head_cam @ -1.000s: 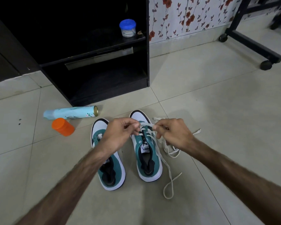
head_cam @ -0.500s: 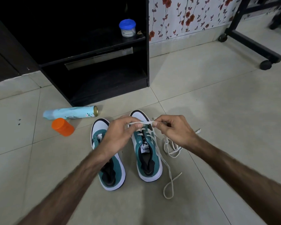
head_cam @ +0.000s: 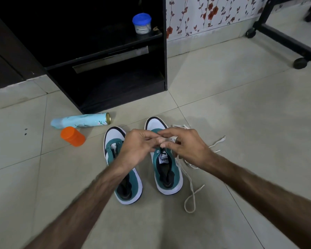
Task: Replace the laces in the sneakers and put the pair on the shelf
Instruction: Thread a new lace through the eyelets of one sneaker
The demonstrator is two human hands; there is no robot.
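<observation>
We are pinching the white lace point(head_cam: 189, 178) between curled fingertips of our left hand point(head_cam: 136, 148) and right hand point(head_cam: 188, 147), which are meeting over the right sneaker point(head_cam: 166, 173). The left sneaker point(head_cam: 123, 177) is sitting just beside it on the floor point(head_cam: 241, 108), near the black shelf point(head_cam: 104, 56).

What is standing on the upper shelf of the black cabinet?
On the black cabinet's upper shelf stands one small clear jar with a blue lid, near the right front edge. The rest of the shelf is too dark to see.
</observation>
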